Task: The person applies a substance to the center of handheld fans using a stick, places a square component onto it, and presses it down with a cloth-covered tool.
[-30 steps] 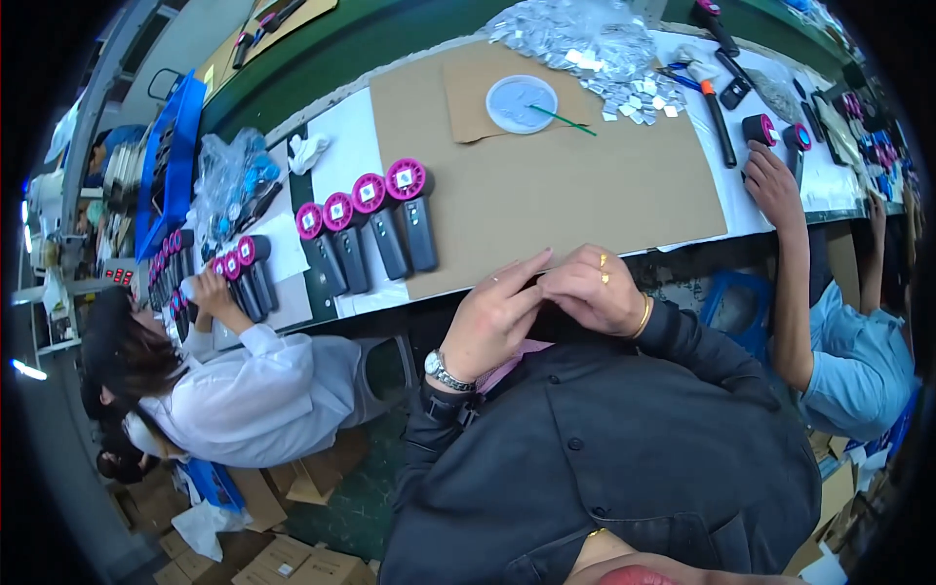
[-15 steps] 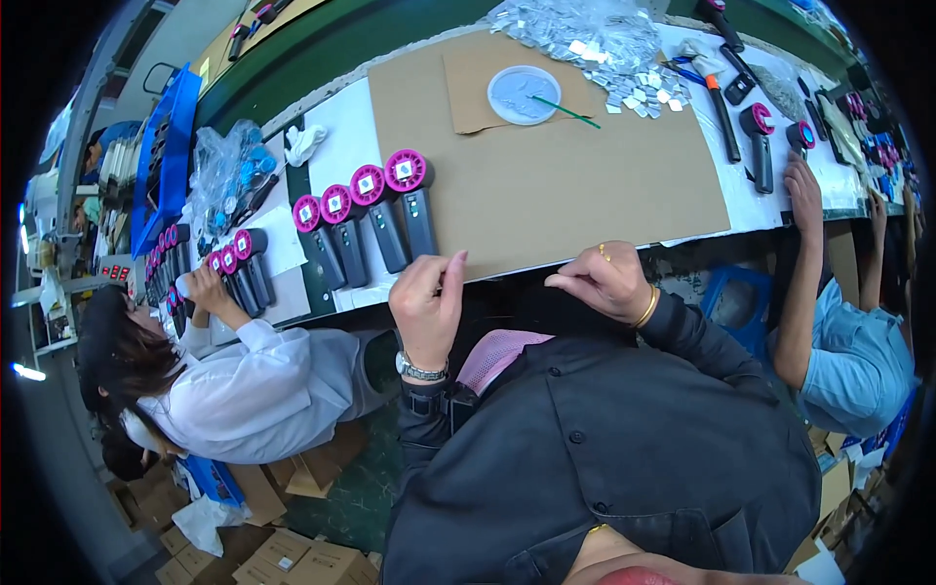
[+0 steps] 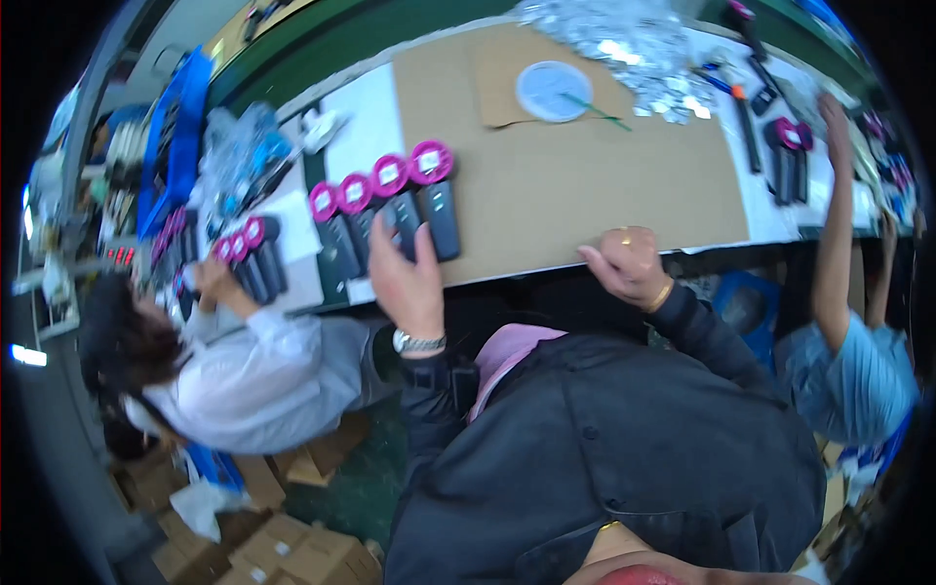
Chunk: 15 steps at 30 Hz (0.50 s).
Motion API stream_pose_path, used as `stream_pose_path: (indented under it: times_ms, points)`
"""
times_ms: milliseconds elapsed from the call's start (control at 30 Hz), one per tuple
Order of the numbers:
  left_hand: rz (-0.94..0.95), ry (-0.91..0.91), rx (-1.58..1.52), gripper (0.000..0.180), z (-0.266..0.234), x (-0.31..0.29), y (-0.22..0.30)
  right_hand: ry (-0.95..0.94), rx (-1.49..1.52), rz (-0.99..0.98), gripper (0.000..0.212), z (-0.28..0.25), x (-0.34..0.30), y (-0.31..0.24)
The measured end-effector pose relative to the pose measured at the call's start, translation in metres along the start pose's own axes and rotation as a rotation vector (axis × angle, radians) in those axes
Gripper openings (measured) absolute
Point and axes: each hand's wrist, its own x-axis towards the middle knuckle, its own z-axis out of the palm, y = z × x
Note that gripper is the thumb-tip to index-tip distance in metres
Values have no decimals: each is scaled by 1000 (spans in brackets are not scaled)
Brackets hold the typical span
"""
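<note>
My left grip (image 3: 405,278) stands wide at the middle left of the frame, thumb spread apart from the fingers; it overlaps the lower handles in a slanting row of four dark grey handheld devices with round magenta heads (image 3: 400,213), each head bearing a pale square patch; whether my fingers touch a handle I cannot tell; a silver metal watch (image 3: 419,341) circles that wrist. My right grip (image 3: 629,268) is narrow, curled into a loose fist right of centre, near the front edge of the bench (image 3: 331,286); whether anything is inside it I cannot tell.

The row lies left of a large flat brown cardboard sheet (image 3: 585,195), its rightmost handle at the sheet's left part; at the upper centre a smaller brown cardboard piece (image 3: 497,102) carries a round shallow pale dish (image 3: 541,88), with a thin green stick (image 3: 604,115) reaching over its right rim; just right of these, a heap of small silvery squares (image 3: 673,102) spreads out beneath crumpled clear plastic (image 3: 595,29); at the left a co-worker in a white top (image 3: 283,380) has a hand beside more magenta-headed devices (image 3: 261,258); at the right a co-worker in light blue (image 3: 848,375) stretches an arm upward.
</note>
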Motion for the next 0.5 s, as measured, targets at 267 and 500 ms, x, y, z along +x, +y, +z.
stream_pose_path:
  times_ms: [267, 500]
  points:
    - [-119, -30, -135, 61, 2, -9, -13, 41, 24, 52, 26, 18, -6, 12]
    - [-35, -17, 22, 57, 5, -6, -13, 69, 127, 115, 19, 16, -8, 10]
